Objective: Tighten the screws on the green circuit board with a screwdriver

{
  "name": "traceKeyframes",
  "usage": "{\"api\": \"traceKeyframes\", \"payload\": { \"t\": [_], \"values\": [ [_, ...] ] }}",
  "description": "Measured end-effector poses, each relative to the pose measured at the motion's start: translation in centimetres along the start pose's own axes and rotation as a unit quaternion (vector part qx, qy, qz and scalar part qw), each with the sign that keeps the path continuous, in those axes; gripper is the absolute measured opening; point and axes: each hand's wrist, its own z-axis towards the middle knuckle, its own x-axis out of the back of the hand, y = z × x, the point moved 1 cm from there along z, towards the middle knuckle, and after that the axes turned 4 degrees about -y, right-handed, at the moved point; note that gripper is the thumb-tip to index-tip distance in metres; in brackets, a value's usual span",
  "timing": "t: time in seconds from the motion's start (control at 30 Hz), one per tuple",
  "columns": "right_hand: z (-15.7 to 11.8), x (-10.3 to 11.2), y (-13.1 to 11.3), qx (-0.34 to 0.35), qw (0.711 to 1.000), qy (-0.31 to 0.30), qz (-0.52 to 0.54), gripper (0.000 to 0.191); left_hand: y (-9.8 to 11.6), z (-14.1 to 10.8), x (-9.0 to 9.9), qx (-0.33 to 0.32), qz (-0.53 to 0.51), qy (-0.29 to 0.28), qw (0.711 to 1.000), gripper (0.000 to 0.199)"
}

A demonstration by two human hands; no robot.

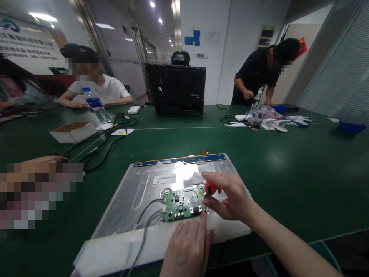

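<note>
A green circuit board (183, 204) lies on the metal back of a flat display panel (127, 207), and cables run from its left side. My right hand (227, 194) is closed, thumb and fingers around a rounded red-and-black tool handle (210, 187) above the board's right edge. The tool's working end is hidden. My left hand (187, 244) lies flat with fingers stretched forward; its index fingertip touches the board's lower right corner, beside the metal connector (196, 209). A narrow blue board strip (181, 159) runs along the panel's far edge.
Beyond the panel stand a black monitor (175, 90), an open box (73, 132), a water bottle (96, 105) and black cables (106, 142). Gloves and plastic bags (272, 117) lie at the far right. Another person's arm (37, 165) reaches in from the left; several people are around the table.
</note>
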Motion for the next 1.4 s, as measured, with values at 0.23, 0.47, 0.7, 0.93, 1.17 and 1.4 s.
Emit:
{"api": "traceKeyframes", "payload": {
  "t": [0.23,0.47,0.7,0.93,1.17,1.4],
  "values": [
    [0.16,0.44,-0.30,-0.024,0.999,-0.011,0.023,0.053,0.11,0.05,-0.01,-0.007,0.001,0.007,1.000,0.036],
    [0.09,-0.04,-0.09,-0.024,0.999,0.015,-0.021,0.047,-0.07,0.00,0.02,-0.006,0.001,0.003,1.000,0.036],
    [0.24,0.40,-0.29,-0.027,1.000,-0.005,-0.003,0.041,0.13,-0.02,-0.07,-0.008,0.003,0.014,1.000,0.037],
    [0.38,0.39,-0.38,-0.026,1.000,0.010,-0.010,0.047,0.03,0.09,0.08,-0.007,0.006,0.006,1.000,0.037],
    [0.02,0.08,-0.07,-0.037,0.998,0.030,-0.051,0.041,-0.08,0.03,-0.07,-0.009,0.004,0.007,1.000,0.038],
    [0.39,0.61,-0.64,-0.050,0.999,-0.002,-0.006,0.049,0.04,0.07,0.10,-0.012,0.011,0.006,1.000,0.038]
  ]
}}
